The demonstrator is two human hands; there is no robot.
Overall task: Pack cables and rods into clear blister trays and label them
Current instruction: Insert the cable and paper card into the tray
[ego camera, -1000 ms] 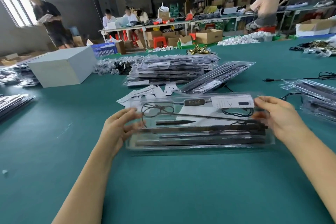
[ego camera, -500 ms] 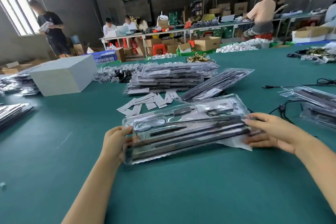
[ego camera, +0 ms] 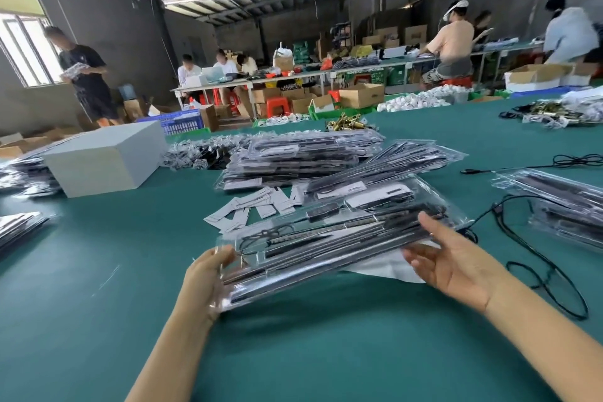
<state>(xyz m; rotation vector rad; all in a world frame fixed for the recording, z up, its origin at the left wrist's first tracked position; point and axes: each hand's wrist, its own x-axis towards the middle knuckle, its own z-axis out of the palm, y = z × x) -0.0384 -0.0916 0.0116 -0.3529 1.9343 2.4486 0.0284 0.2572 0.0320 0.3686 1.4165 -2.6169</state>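
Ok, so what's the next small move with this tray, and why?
Probably carry the tray forward onto the stack: it looks filled and labelled, and it is held up, the left hand gripping one end and the right hand supporting the other.

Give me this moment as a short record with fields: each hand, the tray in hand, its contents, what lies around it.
Left hand: grips the near left end of the blister tray
Right hand: straight fingers support the tray's right end
Tray state: lifted off the green table, tilted
Contents: dark rods, thin coiled cable, white label
Under tray: white sheet
Behind: loose labels, stack of packed trays
Right: black cable
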